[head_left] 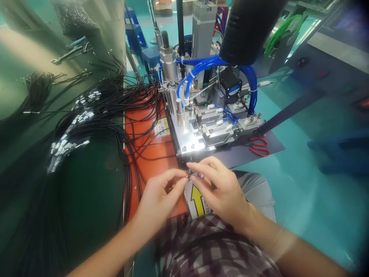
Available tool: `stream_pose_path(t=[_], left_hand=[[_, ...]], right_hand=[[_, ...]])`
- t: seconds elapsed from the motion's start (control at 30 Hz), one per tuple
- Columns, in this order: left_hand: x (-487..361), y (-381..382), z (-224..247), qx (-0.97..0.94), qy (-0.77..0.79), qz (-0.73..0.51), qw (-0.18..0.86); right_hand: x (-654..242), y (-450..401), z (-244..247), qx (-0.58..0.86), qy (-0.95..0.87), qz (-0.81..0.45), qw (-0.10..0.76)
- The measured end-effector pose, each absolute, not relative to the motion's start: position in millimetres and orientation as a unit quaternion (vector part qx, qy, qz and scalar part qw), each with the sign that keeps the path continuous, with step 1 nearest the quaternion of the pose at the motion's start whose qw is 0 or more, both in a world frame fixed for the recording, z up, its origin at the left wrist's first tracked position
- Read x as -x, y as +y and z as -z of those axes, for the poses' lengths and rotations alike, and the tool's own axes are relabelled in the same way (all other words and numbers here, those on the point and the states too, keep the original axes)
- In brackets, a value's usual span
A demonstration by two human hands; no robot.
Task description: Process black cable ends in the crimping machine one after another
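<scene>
Small thin wires, orange and dark, show between my two hands just in front of the machine's front edge. My left hand pinches them between thumb and index finger. Close beside it on the right, my right hand has its thumb and index finger apart around the wire tips, the other fingers curled. Whether the right fingertips touch a wire is too small to tell. Below the hands lies a plate with a yellow arrow. The metal machine with blue air tubes stands right behind them.
Many black cables with white connectors spread over the dark green surface and orange board on the left. Red-handled pliers lie right of the machine. A thick black tube hangs above it. A green reel stands behind.
</scene>
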State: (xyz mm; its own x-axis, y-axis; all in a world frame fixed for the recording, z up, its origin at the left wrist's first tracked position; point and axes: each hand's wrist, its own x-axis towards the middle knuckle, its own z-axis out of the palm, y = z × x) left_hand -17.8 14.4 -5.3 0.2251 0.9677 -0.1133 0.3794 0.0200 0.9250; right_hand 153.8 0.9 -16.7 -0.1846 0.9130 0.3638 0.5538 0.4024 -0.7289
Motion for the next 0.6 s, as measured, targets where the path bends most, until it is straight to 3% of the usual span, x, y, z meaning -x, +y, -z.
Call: stream_pose_path(t=[0.17,0.6], left_hand=[[19.5,11.8,8.3,-0.599,0.535,-0.299,0.515],[19.7,7.8,6.5,-0.563,0.538,-0.294,0.554]], right_hand=[[-153.6,2.1,23.7,0.474,-0.786,-0.079,0.390],[-153.5,0.1,28.4,0.452,-0.796,-0.054,0.399]])
